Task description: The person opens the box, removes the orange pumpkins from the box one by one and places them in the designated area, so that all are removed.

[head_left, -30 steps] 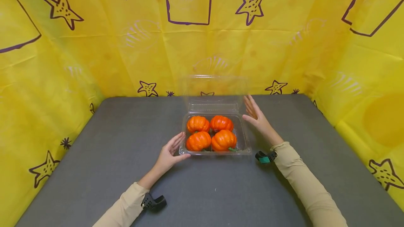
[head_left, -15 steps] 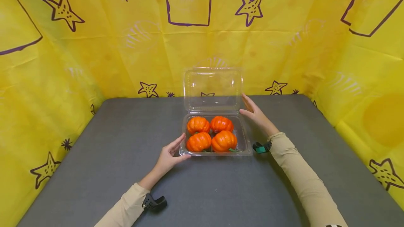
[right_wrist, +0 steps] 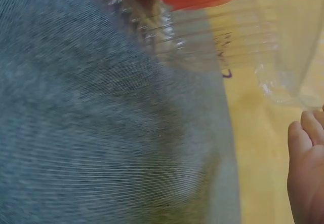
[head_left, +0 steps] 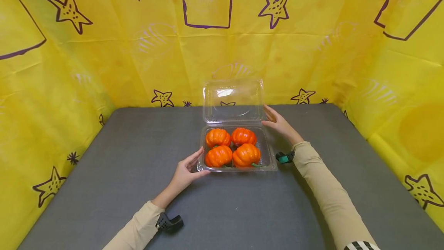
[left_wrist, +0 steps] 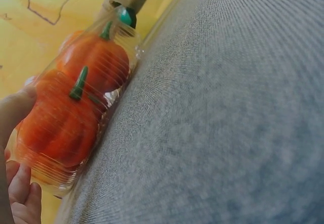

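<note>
Four pumpkins (head_left: 246,154) sit in the box (head_left: 267,152) — my left hand (head_left: 184,171), spread at its near-left corner, should steady it while my right hand (head_left: 281,125), likewise spread, guides the raised lid (head_left: 233,103) gently

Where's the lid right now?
In the head view, the lid is tipped open at the far edge of the tray, behind the pumpkins, with the right hand by its lower right corner.

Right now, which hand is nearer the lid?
Right: the right hand is just right of the lid; the left hand at the near left corner of the tray.
</note>
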Tool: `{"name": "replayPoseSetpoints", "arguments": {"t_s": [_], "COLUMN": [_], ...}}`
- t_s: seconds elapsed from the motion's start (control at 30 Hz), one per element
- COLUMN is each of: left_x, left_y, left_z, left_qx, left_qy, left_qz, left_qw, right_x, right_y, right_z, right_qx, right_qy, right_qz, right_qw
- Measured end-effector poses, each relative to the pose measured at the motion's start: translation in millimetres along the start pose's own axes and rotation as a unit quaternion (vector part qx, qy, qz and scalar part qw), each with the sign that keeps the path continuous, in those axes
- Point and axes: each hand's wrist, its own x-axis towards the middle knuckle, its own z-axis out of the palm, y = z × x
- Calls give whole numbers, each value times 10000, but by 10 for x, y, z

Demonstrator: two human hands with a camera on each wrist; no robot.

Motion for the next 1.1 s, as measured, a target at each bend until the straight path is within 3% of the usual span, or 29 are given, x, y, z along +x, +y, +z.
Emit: {"name": "replayPoseSetpoints", "arguments": {"t_s": [0.2, 0.37, 0.7, 0.97, 1.1], "left_x": [-1, 6, -13, -15, -15], "left_y": [1, -12, -19, -21, -38], "left_z": [-1, -3, 4, 2, -4], "left_qx": [-1, 30, 154, 80, 52], "left_qy": [11, 3, 4, 54, 35], "left_qz": [-29, 22, 134, 156, 246], "left_qw": [10000, 10000, 9998, 9998, 9997], "right_x": [27, -2, 18, -63, -67], "right_y": [209, 174, 466, 232, 126], "right_z": [-3, 14, -40, 11, 14], "right_qx": [263, 0, -413, -607, -616], "right_qy": [-23, -81, -12, -85, 38], "right_qz": [-46, 165, 326, 414, 208], "right_qw": [9996, 9998, 9986, 9973, 9979]}}
